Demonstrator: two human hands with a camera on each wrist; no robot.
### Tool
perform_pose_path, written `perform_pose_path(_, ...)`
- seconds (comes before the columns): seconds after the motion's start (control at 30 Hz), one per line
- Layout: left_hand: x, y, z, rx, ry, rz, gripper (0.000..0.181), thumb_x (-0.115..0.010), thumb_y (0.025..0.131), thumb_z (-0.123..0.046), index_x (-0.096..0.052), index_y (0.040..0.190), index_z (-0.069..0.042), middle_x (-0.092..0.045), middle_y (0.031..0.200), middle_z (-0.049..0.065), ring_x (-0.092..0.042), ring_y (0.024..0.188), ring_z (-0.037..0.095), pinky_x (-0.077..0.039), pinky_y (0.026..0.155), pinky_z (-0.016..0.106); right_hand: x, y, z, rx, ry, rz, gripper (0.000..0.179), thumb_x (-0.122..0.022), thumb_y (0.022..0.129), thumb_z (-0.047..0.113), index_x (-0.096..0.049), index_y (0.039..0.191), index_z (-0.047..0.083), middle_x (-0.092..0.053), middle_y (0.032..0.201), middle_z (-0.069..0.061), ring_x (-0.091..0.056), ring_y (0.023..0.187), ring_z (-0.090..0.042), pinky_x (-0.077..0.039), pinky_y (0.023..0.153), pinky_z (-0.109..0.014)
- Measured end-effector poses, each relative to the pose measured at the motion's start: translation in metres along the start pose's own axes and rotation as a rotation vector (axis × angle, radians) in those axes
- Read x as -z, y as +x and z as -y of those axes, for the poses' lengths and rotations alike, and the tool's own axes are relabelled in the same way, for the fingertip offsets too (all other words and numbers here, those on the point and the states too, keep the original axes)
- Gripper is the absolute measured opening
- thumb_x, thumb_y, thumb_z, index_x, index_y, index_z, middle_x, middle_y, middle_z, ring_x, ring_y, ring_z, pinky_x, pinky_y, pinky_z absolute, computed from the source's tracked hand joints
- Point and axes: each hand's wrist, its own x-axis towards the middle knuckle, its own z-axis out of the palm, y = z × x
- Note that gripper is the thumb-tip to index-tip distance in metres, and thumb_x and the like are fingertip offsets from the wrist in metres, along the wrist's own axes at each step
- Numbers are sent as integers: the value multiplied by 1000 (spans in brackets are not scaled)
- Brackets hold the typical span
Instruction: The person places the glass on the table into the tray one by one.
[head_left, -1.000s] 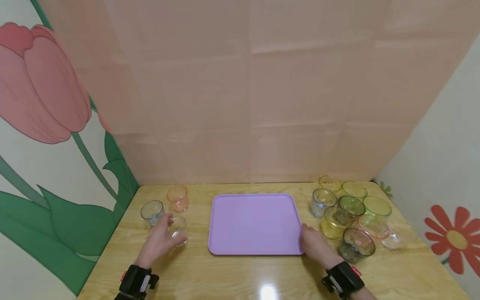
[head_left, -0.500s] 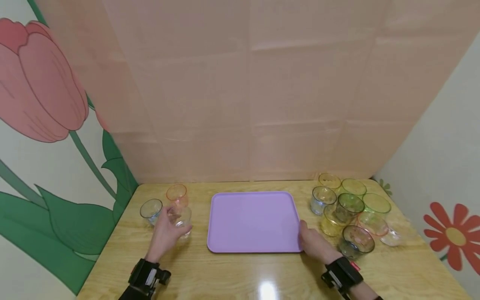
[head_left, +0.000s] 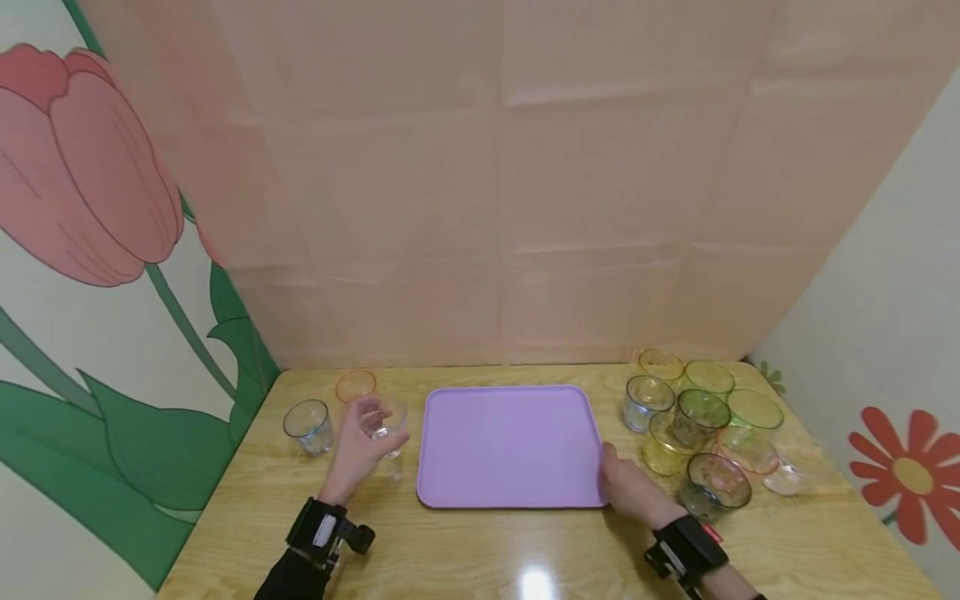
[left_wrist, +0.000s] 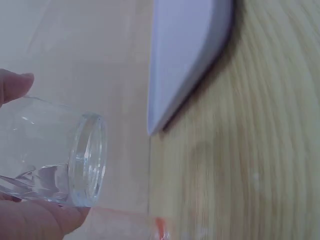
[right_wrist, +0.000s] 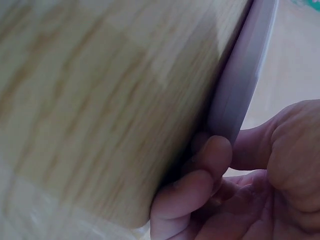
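Observation:
My left hand [head_left: 356,450] holds a clear glass [left_wrist: 55,155] off the table, between the thumb and fingers, just left of the tray. The glass has a thick base, and in the head view fingers cover part of its side. The purple tray [head_left: 510,446] lies flat in the middle of the table with nothing on it. My right hand [head_left: 637,490] grips the tray's right edge near the front corner; in the right wrist view, fingertips [right_wrist: 217,152] curl at the underside. Behind the left hand stands an orange-rimmed glass [head_left: 356,385], partly hidden.
A dark-rimmed glass [head_left: 311,432] stands to the left of the left hand. Several glasses crowd the right side, among them a yellow glass [head_left: 660,457], a dark green glass [head_left: 699,421] and a smoky grey glass [head_left: 712,492], close to the right hand.
My left hand has lifted the clear glass and carried it right, toward the tray, uncovering the dark-rimmed glass. The right hand and the tray have stayed in place.

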Motion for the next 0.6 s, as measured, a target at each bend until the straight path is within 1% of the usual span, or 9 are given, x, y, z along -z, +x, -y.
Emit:
perform_pose_path(0.13, -10, 9, 2, -30, -38, 37, 70, -83, 77, 5, -41, 133, 9, -55, 129, 28, -53, 126, 43, -37, 115, 58, 1, 0, 1, -20, 14, 14, 26, -43, 104, 5, -39, 122, -14, -55, 73, -11, -52, 62, -22, -47, 52, -37)
perform_pose_path(0.2, -14, 14, 3, -25, -30, 49, 69, -83, 77, 3, -42, 133, 9, -56, 129, 26, -53, 126, 42, -38, 115, 57, 1, 0, 1, -34, 14, 26, 26, -42, 104, 6, -39, 122, -14, -56, 74, -11, -52, 64, -23, -47, 53, -37)
perform_pose_path(0.4, -24, 34, 6, -9, -19, 44, 68, -82, 78, 1, -45, 135, 8, -55, 131, 32, -52, 126, 45, -40, 114, 58, 3, 2, 4, -63, 43, 47, 30, -39, 105, 8, -38, 125, -14, -57, 78, -12, -53, 67, -23, -49, 57, -40)
perform_pose_path(0.47, -27, 41, 7, 6, -45, 56, 69, -80, 77, 5, -43, 135, 9, -52, 133, 35, -50, 128, 48, -37, 115, 59, 3, 2, 4, -65, 39, 50, 31, -40, 105, 8, -38, 126, -15, -56, 77, -11, -53, 66, -23, -48, 56, -39)
perform_pose_path(0.5, -29, 41, 4, 5, -62, 66, 68, -79, 77, 7, -42, 134, 10, -51, 132, 35, -49, 127, 49, -36, 116, 60, 3, 2, 4, -60, 29, 47, 31, -41, 104, 7, -37, 126, -15, -56, 76, -11, -53, 66, -23, -48, 56, -39)
perform_pose_path(0.53, -32, 43, 5, 2, -79, 76, 69, -78, 76, 8, -41, 134, 11, -51, 131, 35, -49, 127, 49, -35, 116, 60, 2, 2, 3, -53, 22, 44, 31, -42, 104, 6, -37, 126, -16, -56, 75, -11, -53, 65, -23, -48, 55, -38)
perform_pose_path(0.6, -36, 47, 7, 15, -107, 96, 70, -78, 75, 9, -40, 134, 10, -50, 132, 35, -48, 127, 49, -34, 116, 61, 2, 1, 2, -42, 7, 35, 31, -43, 103, 5, -37, 125, -16, -56, 74, -12, -53, 64, -23, -48, 54, -38)
